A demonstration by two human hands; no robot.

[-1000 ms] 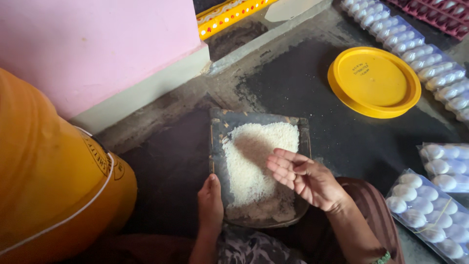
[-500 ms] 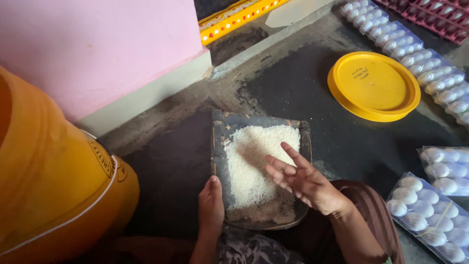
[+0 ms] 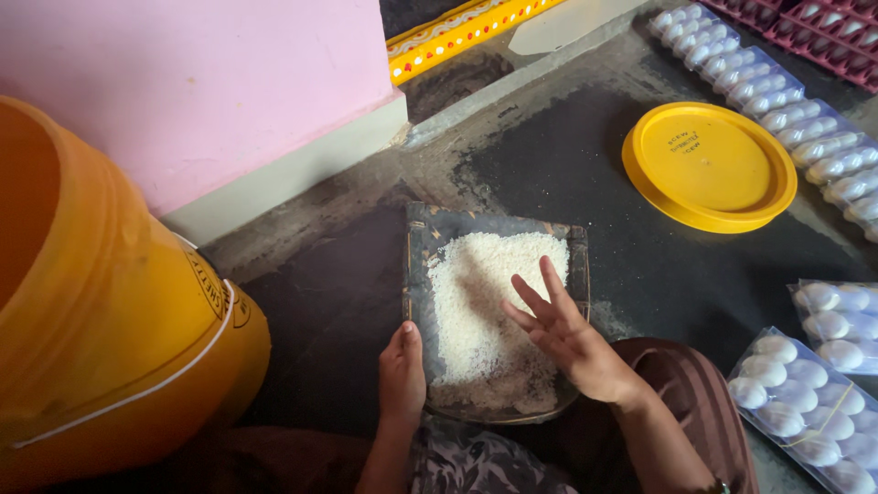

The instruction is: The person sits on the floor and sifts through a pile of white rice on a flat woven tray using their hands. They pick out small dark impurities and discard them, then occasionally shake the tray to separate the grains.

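Dark, rough concrete floor [image 3: 567, 174] under a pink wall [image 3: 183, 82] with a pale base strip, and at the centre sits a worn flat winnowing tray [image 3: 416, 265] heaped with white rice [image 3: 485, 302]. The tray's long axis runs from the person at six o'clock out to twelve o'clock, its straight far edge facing the wall, its rounded near edge tucked against the lap. The left hand [image 3: 402, 375] grips the tray's rim at about seven o'clock, thumb over the edge, fingers closed on the wall of the tray. The right hand [image 3: 567, 338] comes in from five o'clock, fingers spread wide and empty, fingertips [image 3: 547, 267] resting on or just over the grain near the right side; it is the hand nearer the rice pile. The rice lies straight ahead of both hands, mostly toward twelve o'clock, thinner and greyer toward six. At nine o'clock a big orange bucket [image 3: 110, 320] crowds in, near the tray's left. At two o'clock a yellow round lid [image 3: 709, 165] lies flat, well apart. Clear packets of white eggs [image 3: 805, 393] line up at four o'clock and a long strip of them at one o'clock. Open floor shows ahead, between tray and wall.
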